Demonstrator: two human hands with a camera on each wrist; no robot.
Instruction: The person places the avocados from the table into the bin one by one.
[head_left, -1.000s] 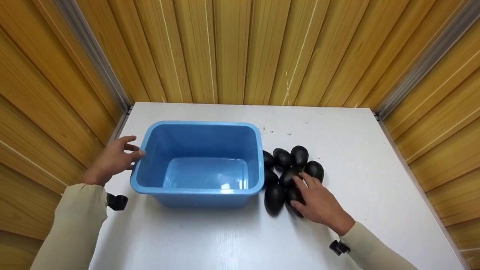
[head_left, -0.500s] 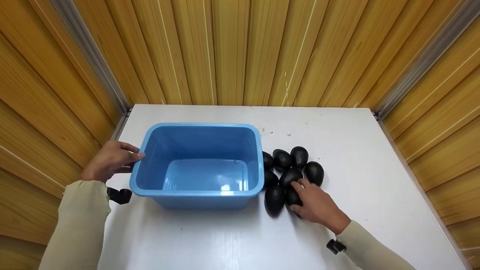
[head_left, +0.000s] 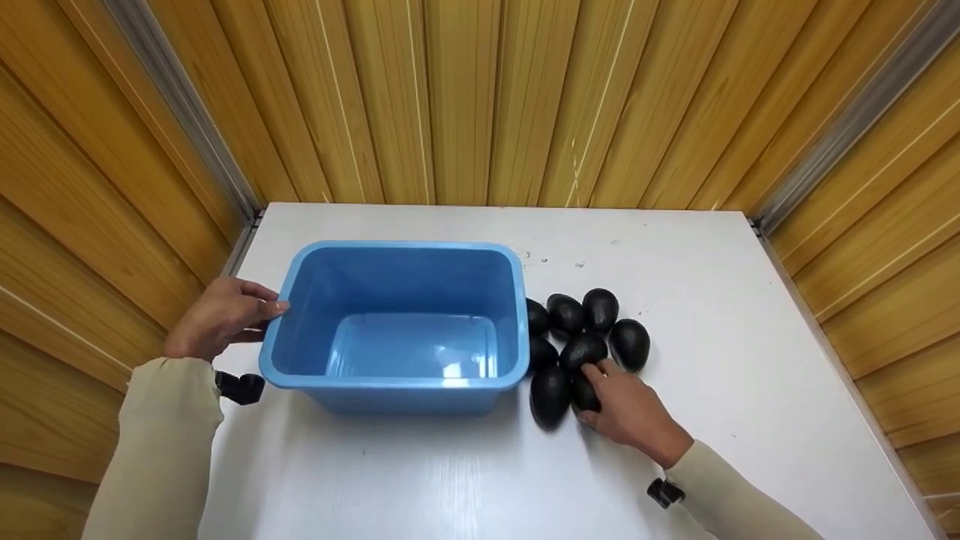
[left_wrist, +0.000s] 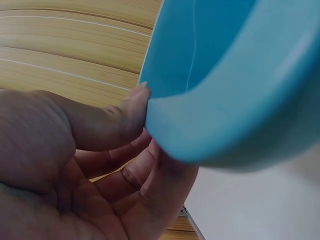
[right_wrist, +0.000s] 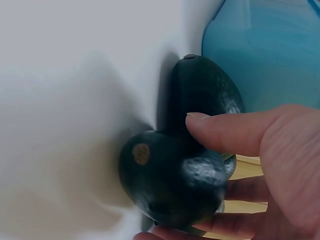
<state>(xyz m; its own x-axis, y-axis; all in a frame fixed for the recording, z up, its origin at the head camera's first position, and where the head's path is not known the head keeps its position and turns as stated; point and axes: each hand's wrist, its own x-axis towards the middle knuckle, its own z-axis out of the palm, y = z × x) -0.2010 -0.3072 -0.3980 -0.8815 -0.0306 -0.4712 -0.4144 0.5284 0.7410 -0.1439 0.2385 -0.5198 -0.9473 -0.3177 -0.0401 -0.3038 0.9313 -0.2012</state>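
My left hand (head_left: 219,319) pinches the left rim of a blue plastic tub (head_left: 397,405), thumb on top and fingers curled beneath the lip in the left wrist view. Nothing lies on the tub's visible floor. To the tub's right, several dark avocados cluster on the white table. My right hand (head_left: 634,411) grips the nearest one, an avocado (right_wrist: 172,180) with a brown stem scar. Its thumb and fingers lie on opposite sides of that fruit. Another avocado (head_left: 550,397) sits just left of it, beside the tub wall.
More avocados (head_left: 601,309) lie behind and right of the right hand, some partly hidden by the tub's rim. Yellow wood-patterned panels (head_left: 465,105) rise at the back and both sides of the white table (head_left: 420,480).
The left hand has closed from loosely spread fingers to a pinch on the tub rim. The right hand has shifted slightly left and tightened round the near avocado.
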